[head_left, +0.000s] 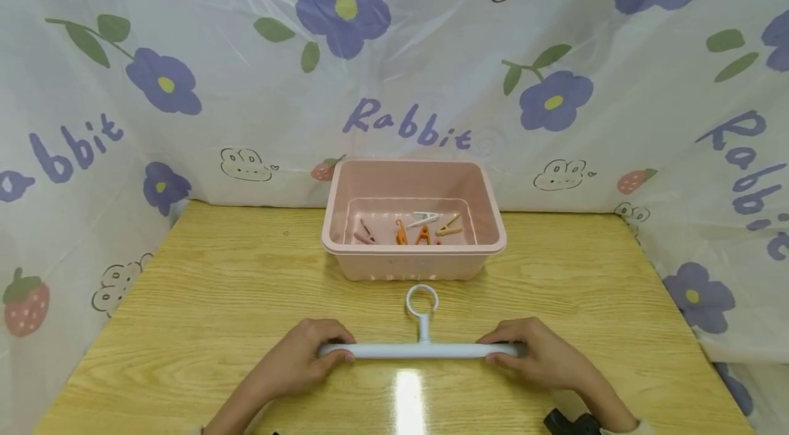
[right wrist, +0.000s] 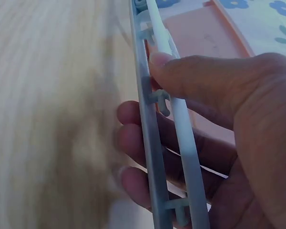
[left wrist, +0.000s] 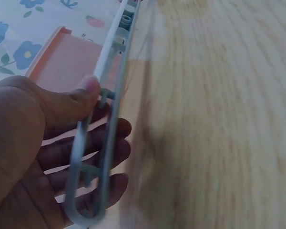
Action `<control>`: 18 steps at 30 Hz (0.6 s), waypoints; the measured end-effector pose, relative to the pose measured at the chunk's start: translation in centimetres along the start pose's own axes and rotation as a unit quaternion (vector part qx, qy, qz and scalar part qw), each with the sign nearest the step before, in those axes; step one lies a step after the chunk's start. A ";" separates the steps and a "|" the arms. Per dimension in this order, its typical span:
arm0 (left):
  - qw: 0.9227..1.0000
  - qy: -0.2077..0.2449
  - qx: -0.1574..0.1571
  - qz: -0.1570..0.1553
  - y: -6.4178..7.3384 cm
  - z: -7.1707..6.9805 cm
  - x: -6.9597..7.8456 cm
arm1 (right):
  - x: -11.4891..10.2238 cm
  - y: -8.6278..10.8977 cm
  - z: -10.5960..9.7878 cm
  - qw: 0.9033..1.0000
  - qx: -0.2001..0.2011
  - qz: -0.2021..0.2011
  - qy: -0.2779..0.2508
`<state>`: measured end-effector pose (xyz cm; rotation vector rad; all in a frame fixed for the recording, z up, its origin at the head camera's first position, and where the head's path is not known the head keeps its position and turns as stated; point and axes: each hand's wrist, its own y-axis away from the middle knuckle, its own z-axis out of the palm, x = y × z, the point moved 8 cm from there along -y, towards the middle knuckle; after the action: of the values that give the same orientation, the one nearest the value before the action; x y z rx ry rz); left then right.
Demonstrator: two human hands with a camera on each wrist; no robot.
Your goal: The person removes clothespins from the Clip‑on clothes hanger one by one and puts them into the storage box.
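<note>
A pale blue clothes hanger lies level across the front of the table, its round open hook pointing away from me toward the pink basin. My left hand grips the left end of its bar, thumb on the near side. At the right end my right hand holds it the same way. In the left wrist view the hanger appears as a long narrow loop with small pegs inside, thumb and curled fingers around it. The right wrist view shows the matching end of the hanger, small hooks between its two rails.
Behind the hanger stands a pink plastic basin. Inside it lie several clothespins, among them a white clothespin, an orange clothespin and a tan clothespin. A patterned curtain encloses the wooden table at the back and sides.
</note>
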<state>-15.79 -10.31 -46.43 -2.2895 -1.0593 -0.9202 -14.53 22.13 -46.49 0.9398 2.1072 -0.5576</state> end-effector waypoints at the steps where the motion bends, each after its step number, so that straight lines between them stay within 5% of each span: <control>1: 1.000 -0.002 -0.002 -0.005 0.1 0.1 -0.1 | 0.1 0.0 0.2 1.000 0.001 0.000 0.002; 12: 0.999 -0.035 -0.025 -0.028 0.2 0.6 -0.5 | 0.9 0.2 0.8 0.999 0.017 0.016 0.043; 18: 0.998 -0.030 -0.018 -0.054 -0.1 -0.9 -1.3 | 0.7 0.3 -0.6 0.998 0.032 0.025 0.057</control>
<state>-16.87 -11.49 -46.75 -2.3208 -1.2132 -0.9234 -14.94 23.02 -46.66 1.0790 2.1710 -0.5601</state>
